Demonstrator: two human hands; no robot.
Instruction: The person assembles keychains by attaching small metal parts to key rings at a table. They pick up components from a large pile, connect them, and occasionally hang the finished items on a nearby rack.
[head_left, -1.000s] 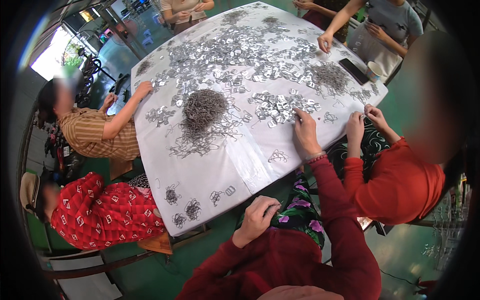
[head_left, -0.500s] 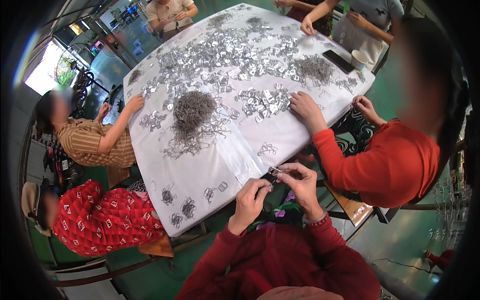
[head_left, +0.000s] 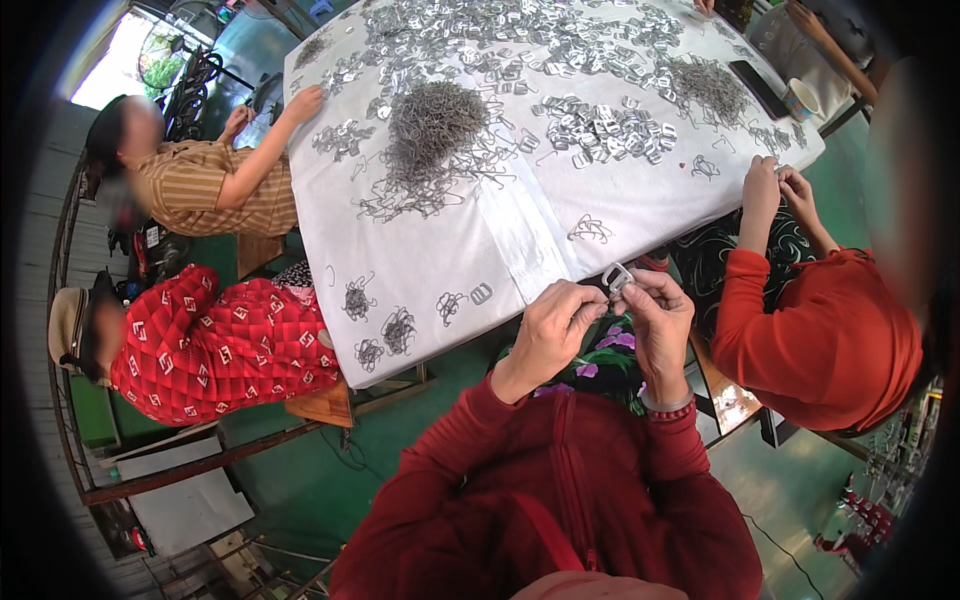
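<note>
Metal buckle (head_left: pixel 618 278) is by the counter (head_left: pixel 430 250) edge, clamped in the fingers of the right hand (head_left: pixel 660 318), just left of them. Left hand (head_left: pixel 550 325) crowds in too, can't tell if its fingers grip.

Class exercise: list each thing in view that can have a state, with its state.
Metal buckle: held
Right hand: pinching the metal buckle
Left hand: curled, grip unclear
Wire-hook pile: heaped, tangled
Buckle pile: loose, spread out
Phone: lying flat, screen dark
Paper cup: standing upright
White cloth: spread out
</note>
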